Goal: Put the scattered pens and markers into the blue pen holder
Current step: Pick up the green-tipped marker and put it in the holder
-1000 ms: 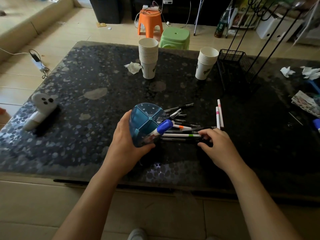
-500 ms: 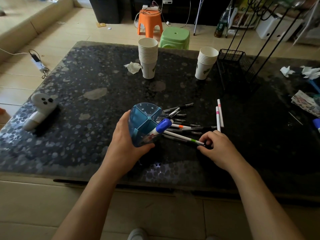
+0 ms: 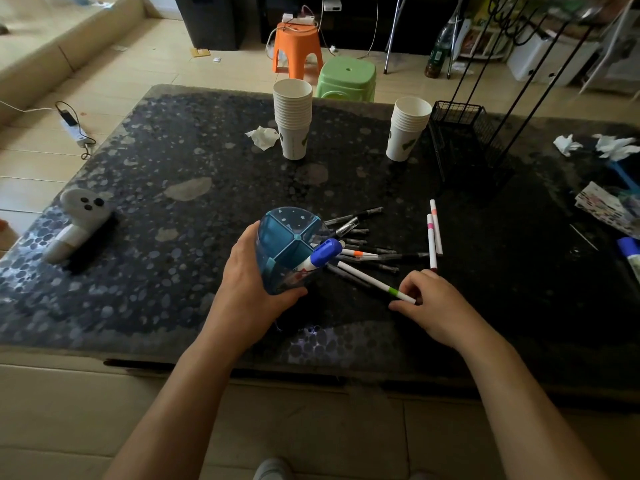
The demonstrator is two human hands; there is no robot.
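Observation:
My left hand [image 3: 250, 285] grips the blue pen holder [image 3: 287, 237], which is tilted with its divided mouth facing right. A marker with a blue cap [image 3: 320, 256] sticks out of one compartment. My right hand [image 3: 434, 304] pinches the near end of a white pen with a green band [image 3: 375, 282], together with a dark pen beside it; their far ends point at the holder's mouth. A pile of dark pens [image 3: 360, 237] and an orange-banded one lie on the table just right of the holder. Two white pens with pink bands [image 3: 433, 233] lie further right.
Two stacks of paper cups [image 3: 293, 123] [image 3: 407, 129] stand at the back of the dark speckled table [image 3: 173, 271]. A black wire rack [image 3: 464, 133] is at the back right, crumpled tissues [image 3: 588, 145] and papers at the far right, and a white ghost-shaped object [image 3: 78, 220] at the left.
My right hand has closed on the green-banded pen and drawn its near end back toward me and to the right, swinging it diagonal. The holder and my left hand have stayed put.

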